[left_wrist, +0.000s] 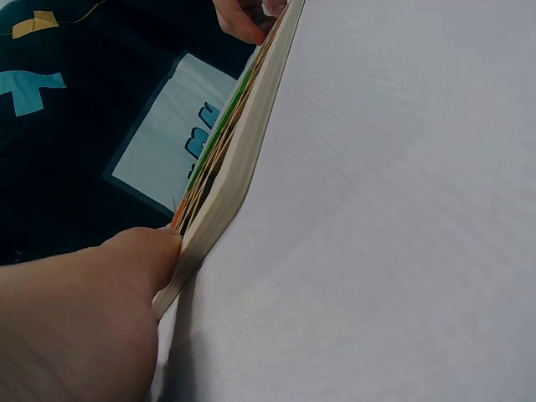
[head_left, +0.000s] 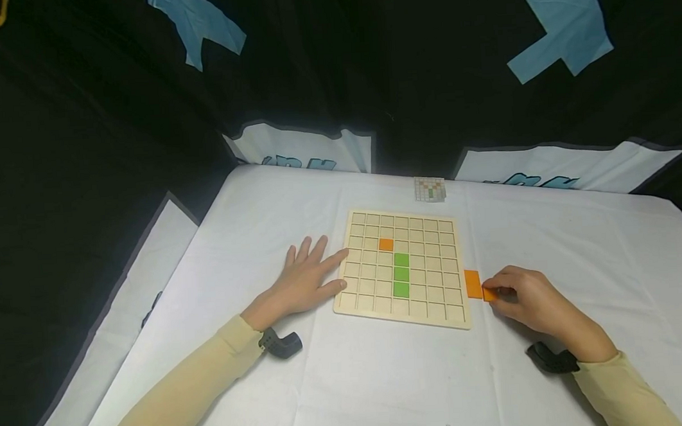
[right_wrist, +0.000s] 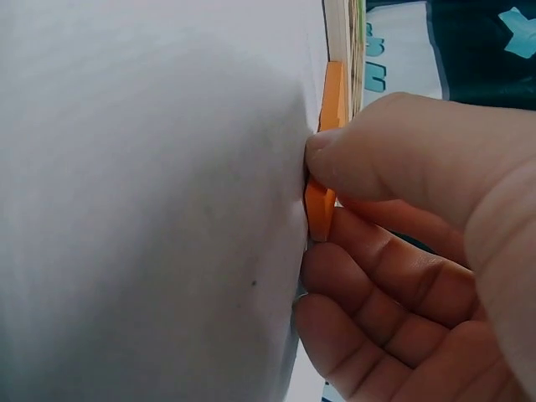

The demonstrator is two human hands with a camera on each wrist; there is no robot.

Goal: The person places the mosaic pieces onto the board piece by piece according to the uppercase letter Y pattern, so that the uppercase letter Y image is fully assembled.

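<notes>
Landmark: the wooden grid board (head_left: 432, 312). Nearest you, short of its near edge, your tan sleeves (head_left: 196, 388) and black wrist mounts (head_left: 281, 345) over the white tablecloth (head_left: 385, 384).
Your left hand (head_left: 301, 282) is spread at the board's left side, thumb and index fingertip on its edge; nothing gripped. Your right hand (head_left: 531, 299), right of the board, pinches a small orange tile (head_left: 489, 294) between thumb and fingers. Between that and the board's right edge, a longer orange tile (head_left: 473, 284) lies flat.
On the board: three green squares (head_left: 401, 274) in one column; farther, one column left, an orange square (head_left: 386, 245).
Past the board's far edge: printed grid card (head_left: 430, 189), then black curtain (head_left: 398, 94) with blue tape (head_left: 568, 21).
</notes>
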